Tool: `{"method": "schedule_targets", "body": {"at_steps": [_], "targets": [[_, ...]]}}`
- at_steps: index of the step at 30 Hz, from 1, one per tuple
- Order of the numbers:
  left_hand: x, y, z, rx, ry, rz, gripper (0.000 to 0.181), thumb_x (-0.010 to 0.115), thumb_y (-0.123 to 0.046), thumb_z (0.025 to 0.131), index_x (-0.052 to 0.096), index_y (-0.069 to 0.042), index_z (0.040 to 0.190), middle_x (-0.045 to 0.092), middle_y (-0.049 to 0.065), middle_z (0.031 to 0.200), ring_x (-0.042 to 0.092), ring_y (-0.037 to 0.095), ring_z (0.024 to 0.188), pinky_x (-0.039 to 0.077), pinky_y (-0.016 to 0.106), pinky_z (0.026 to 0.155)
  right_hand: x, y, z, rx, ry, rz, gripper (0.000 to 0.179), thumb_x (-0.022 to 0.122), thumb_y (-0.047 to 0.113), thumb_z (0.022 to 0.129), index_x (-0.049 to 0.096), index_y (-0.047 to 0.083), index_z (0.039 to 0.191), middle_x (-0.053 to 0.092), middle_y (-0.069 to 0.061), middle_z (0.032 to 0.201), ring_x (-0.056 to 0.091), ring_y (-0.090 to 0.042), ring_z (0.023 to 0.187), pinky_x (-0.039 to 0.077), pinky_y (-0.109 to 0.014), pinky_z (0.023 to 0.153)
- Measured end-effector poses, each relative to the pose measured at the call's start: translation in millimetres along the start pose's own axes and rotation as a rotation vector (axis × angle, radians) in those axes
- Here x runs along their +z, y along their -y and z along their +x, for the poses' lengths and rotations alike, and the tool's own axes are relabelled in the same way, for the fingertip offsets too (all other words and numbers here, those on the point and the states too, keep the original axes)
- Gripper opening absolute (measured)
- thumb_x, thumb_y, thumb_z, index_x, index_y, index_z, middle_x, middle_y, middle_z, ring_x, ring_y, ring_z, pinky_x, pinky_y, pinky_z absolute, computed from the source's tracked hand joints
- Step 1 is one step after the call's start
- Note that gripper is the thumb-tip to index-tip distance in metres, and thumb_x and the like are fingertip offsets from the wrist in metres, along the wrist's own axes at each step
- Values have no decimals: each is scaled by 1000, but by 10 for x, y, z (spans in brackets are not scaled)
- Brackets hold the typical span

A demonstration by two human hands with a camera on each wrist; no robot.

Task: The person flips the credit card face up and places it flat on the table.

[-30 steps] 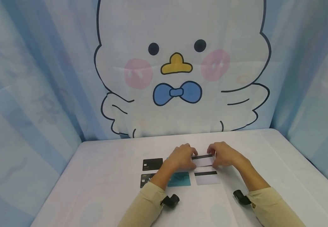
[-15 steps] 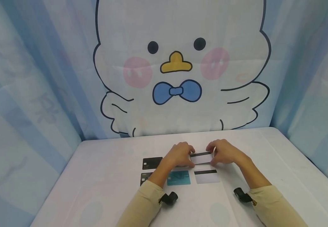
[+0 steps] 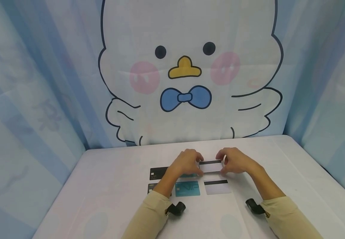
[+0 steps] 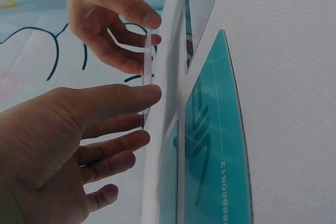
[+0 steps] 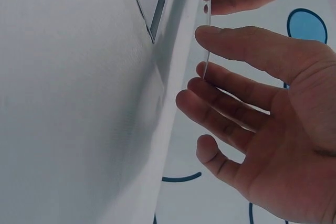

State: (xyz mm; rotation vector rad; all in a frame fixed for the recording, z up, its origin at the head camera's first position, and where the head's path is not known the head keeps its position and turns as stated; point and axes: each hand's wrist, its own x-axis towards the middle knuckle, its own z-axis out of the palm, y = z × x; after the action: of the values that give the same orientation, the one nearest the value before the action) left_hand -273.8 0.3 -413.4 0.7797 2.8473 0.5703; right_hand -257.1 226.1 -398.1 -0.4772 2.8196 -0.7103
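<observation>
A white card with a black stripe (image 3: 210,167) is held between both hands, raised off the tabletop. My left hand (image 3: 187,162) pinches its left end between thumb and fingers. At its right end my right hand (image 3: 233,160) grips it the same way. Seen edge-on in the left wrist view, the card (image 4: 147,69) is a thin strip. Just nearer on the table lies another white striped card (image 3: 217,187). A teal VIP card (image 3: 188,189) lies left of that one. Behind it, a second teal card (image 3: 188,175) is mostly hidden by my left hand.
Two black cards lie on the left: a VIP card (image 3: 158,173) at the back, and one in front (image 3: 151,188) partly hidden by my left forearm. The white tabletop (image 3: 115,199) ends at a curtain (image 3: 187,126) with a cartoon bird print.
Both hands, with the striped card between them, have shifted slightly left. The card now sits straighter between them. More of the front teal card shows beside my left forearm.
</observation>
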Motion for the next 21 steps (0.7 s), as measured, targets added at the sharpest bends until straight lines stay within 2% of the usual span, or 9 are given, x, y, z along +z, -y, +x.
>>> {"method": "schedule_targets", "body": {"at_steps": [11,21], "targets": [[3,-3,5,-13,-28,-62,50,91,-34,81,76,-16,125,77,-2,117,66,13,101,55,35,99,8,16,7,-20,-20,-41,50,91,12,76,70,2,120,69,-10,110,62,-26,102,56,-47,94],[3,-10,26,11,-37,-91,50,91,-34,80,77,-15,123,77,-2,117,67,14,103,55,34,99,19,58,8,-52,-45,-60,49,92,13,75,71,4,119,69,-8,111,61,-27,104,54,-51,98]]}}
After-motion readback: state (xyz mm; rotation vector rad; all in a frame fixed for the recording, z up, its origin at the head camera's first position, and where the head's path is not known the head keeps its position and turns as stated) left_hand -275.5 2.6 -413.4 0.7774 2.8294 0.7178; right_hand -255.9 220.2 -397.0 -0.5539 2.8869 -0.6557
